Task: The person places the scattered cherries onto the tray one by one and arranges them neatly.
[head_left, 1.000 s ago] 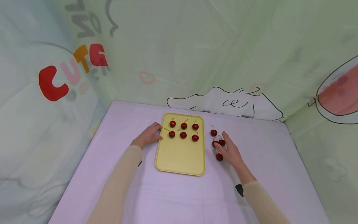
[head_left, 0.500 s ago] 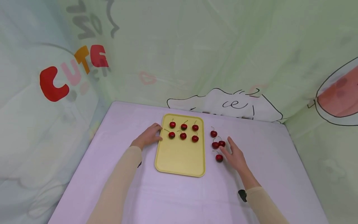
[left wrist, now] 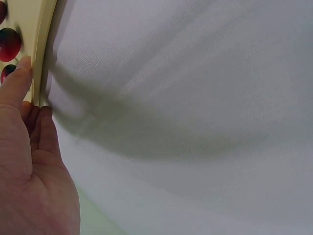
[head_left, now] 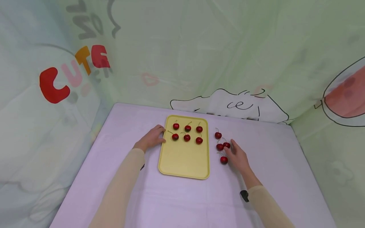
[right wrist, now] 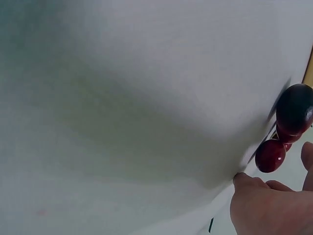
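Observation:
My left hand (head_left: 150,138) holds the left rim of a yellow tray (head_left: 182,163). In the left wrist view its thumb (left wrist: 22,73) lies over the rim, with the other fingers against the outer side. Two rows of red stemmed cherries sit in the tray's far half. To the tray's right, my right hand (head_left: 239,157) spreads thumb and fingers around a cherry (head_left: 226,145) that lies against another cherry (head_left: 219,147). The right wrist view shows that nearest cherry (right wrist: 270,155) just apart from the fingers.
One loose cherry (head_left: 218,135) lies farther back, and another cherry (head_left: 223,160) lies nearer the front. A pale lilac cloth (head_left: 176,202) covers the table. Printed curtains (head_left: 182,63) enclose it at the back and both sides.
My right hand drew back to the right from over the paired cherries, then came slightly back toward them with thumb and fingers around the right one. The left hand and tray stayed put.

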`<state>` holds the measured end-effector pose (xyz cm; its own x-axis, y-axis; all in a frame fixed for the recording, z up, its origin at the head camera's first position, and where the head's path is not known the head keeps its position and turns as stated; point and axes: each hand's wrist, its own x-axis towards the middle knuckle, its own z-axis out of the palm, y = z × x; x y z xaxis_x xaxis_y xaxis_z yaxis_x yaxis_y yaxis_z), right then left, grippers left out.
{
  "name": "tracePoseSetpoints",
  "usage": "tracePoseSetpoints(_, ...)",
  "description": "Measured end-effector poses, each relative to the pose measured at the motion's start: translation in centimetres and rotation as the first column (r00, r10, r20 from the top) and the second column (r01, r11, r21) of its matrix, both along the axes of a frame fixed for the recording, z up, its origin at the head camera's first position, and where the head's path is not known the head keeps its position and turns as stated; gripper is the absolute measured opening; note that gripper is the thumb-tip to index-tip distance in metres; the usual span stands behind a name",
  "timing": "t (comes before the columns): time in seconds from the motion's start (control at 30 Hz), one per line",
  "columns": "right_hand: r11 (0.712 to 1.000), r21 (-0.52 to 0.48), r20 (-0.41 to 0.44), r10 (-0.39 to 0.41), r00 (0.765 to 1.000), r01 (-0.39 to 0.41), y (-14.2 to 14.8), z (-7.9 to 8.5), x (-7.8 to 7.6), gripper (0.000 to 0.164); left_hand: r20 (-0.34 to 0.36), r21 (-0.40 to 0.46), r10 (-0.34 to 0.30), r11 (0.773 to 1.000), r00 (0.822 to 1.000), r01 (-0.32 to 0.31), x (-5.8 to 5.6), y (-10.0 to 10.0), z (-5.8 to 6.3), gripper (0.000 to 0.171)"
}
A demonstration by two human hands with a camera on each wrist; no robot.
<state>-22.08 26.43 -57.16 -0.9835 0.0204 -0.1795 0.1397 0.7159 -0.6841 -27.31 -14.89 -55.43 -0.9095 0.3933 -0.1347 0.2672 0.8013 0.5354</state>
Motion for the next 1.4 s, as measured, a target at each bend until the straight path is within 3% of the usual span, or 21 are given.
tracePoseSetpoints(0.2, 1.000, 0.009, -0.042, 0.000, 0.999, 0.001, 0.1, -0.9, -0.8, 0.067, 0.014, 0.005, 0.012, 1.000, 1.000, -0.012, 0.0, 0.0, 0.0, 0.053)
tracePoseSetpoints(0.73, 0.998, 0.054, -0.118, 0.019, 0.993, -0.013, -0.4, -0.7, -1.2, 0.053, 0.009, 0.007, 0.002, 1.000, 1.000, -0.002, -0.1, -0.1, -0.1, 0.054)
tracePoseSetpoints(1.1, 0.999, 0.050, -0.155, -0.011, 0.988, 0.019, -0.9, -0.1, -1.2, 0.050, 0.000, 0.016, -0.008, 1.000, 1.000, 0.008, -0.4, -0.2, -0.4, 0.053)
tracePoseSetpoints(1.4, 1.000, -0.006, -0.143, -0.024, 0.989, 0.024, -3.2, 1.5, -1.3, 0.052, -0.004, 0.012, -0.010, 1.000, 1.000, 0.010, -0.4, -0.2, -0.4, 0.053)
